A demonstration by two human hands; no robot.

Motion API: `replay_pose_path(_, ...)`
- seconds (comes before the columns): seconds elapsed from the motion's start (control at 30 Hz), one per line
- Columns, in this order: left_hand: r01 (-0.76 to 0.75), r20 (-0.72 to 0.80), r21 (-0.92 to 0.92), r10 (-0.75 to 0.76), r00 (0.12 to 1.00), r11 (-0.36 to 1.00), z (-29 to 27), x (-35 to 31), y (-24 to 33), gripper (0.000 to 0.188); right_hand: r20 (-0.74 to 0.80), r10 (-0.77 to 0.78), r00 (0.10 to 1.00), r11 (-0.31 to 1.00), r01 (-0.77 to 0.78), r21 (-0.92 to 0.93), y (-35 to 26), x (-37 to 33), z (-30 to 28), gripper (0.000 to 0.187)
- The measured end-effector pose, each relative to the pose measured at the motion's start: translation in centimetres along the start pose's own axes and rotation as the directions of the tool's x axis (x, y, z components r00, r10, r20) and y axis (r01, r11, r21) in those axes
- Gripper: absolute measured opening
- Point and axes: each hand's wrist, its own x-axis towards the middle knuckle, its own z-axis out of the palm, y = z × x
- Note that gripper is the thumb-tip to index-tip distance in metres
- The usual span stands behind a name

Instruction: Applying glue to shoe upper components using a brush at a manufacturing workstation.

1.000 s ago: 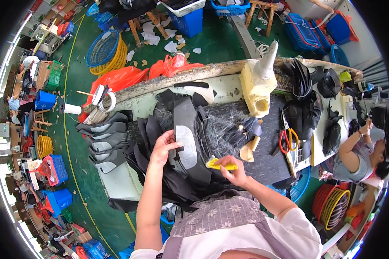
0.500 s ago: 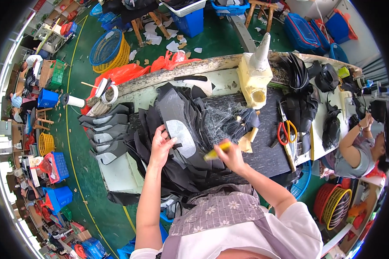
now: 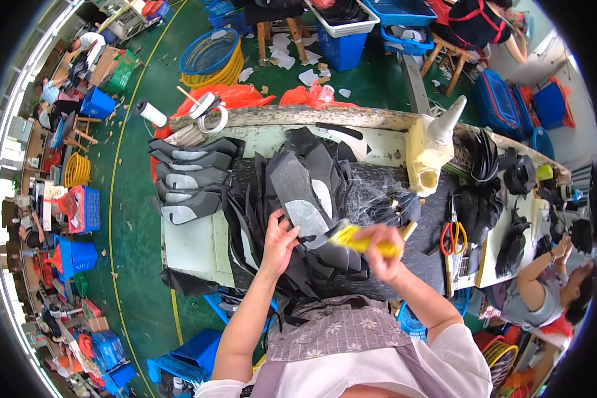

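My left hand (image 3: 280, 242) grips the edge of a dark grey cut piece (image 3: 290, 176) that has a light grey patch and a small black tab near my fingertips. The piece lies on a loose pile of similar black pieces (image 3: 245, 199). My right hand (image 3: 383, 252) is closed around a yellow-handled brush (image 3: 353, 239), blurred by motion, its pale flat end at the lower right of the light patch. Beyond the brush, a web of whitish glue strands (image 3: 371, 199) covers the dark table mat (image 3: 404, 265).
A glue-crusted yellow pot (image 3: 423, 159) with a pale cone stands at the back right. Scissors (image 3: 453, 232) with red and yellow handles lie at right. Several patched pieces (image 3: 189, 212) are stacked at left. A person (image 3: 544, 278) works at far right.
My view has shifted, so the bench appears further right and lower. The brush has come to the light patch's lower right and is now seen more fully. My left hand stays on the piece.
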Motion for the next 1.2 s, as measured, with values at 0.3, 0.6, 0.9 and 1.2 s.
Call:
replay_pose_path(0.3, -0.206, -0.077, -0.027, 0.204, 0.976, 0.978, 1.0, -6.7, 6.5, 0.049, 0.178, 0.317, 0.931, 0.908, -0.244, -0.341, 3.6, 4.4, -0.1, 0.009)
replay_pose_path(0.6, -0.605, -0.600, 0.037, 0.502, 0.623, 0.795, -31.9, -4.4, 13.6, 0.025, -0.318, 0.433, 0.844, 0.864, -0.489, -0.122, 2.9, 0.7, -4.4, 0.011)
replay_pose_path(0.9, -0.231, -0.610, 0.759, 0.789, 0.074, 0.609, -30.1, -1.1, 11.8, 0.027, -0.743, 0.008, 0.669, 0.637, -0.577, -0.512, 2.8, 2.2, -16.6, 0.018)
replay_pose_path(1.2, -0.321, 0.229, 0.692, 0.225, 0.947, 0.646, 0.4, 1.9, 4.0, 0.036, -0.521, 0.338, 0.784, 0.332, -0.617, -0.714, 7.8, 7.7, -20.3, 0.041)
